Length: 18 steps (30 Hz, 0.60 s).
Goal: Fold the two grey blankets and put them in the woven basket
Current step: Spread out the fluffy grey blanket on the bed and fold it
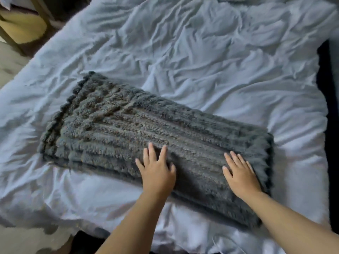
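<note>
Both hands lie released, fingers straight and spread. The left hand presses palm-down on the grey blanket near the middle of its near edge. The right hand presses flat close to the blanket's right end. The blanket is fluffy and ribbed, folded into a long layered strip. It lies slantwise on the bed, and its left end fans out wider, with stacked edges showing. Under it and all around it spreads a crumpled white duvet, and nothing else rests on the blanket. Pale floor shows past the bed's left side. At the far left corner a yellowish thing sits among wooden bars, too blurred to tell what it is.
</note>
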Motion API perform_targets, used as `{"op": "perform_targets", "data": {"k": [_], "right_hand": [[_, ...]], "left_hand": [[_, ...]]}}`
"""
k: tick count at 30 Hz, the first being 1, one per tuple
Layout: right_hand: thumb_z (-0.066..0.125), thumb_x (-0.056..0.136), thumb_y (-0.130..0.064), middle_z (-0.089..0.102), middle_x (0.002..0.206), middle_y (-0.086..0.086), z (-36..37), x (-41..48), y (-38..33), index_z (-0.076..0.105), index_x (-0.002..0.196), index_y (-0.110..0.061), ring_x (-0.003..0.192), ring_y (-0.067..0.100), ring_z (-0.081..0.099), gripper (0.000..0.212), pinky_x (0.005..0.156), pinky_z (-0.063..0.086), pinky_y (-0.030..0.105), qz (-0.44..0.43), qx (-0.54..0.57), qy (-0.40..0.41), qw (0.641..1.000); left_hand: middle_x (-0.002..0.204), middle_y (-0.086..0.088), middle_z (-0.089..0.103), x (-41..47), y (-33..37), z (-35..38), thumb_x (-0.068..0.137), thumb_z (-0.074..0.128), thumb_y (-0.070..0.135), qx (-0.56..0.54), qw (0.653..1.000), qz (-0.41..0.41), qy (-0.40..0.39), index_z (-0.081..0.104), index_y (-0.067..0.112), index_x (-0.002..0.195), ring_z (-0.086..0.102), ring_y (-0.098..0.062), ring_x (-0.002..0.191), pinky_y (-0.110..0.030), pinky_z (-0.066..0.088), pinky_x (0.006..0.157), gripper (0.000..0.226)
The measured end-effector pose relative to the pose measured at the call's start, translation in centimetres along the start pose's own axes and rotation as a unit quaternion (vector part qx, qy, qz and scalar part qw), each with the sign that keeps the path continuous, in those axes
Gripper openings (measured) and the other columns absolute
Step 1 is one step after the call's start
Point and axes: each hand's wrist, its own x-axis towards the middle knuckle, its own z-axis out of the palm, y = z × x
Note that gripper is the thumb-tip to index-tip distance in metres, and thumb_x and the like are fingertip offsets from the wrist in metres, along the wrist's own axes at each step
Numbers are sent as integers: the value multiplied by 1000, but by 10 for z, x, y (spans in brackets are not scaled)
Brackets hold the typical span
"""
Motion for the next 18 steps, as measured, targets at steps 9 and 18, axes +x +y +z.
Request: {"op": "perform_targets", "data": {"k": [9,18], "right_hand": [[71,80,-46,44,143,13,9,-22,50,43,139,-14,128,33,44,73,104,36,42,373,554,100,738],[70,66,-30,75,89,17,-16,-32,81,68,110,-7,75,31,73,50,80,52,40,298,711,-143,621]], "left_hand": [[159,-4,-21,-44,20,58,97,32,46,148,968,84,-187,-9,42,149,-17,-28,146,-52,-1,115,67],[160,-11,8,-29,74,28,92,41,27,53,991,53,-112,32,33,144,6,-27,147,-50,4,117,53]]}}
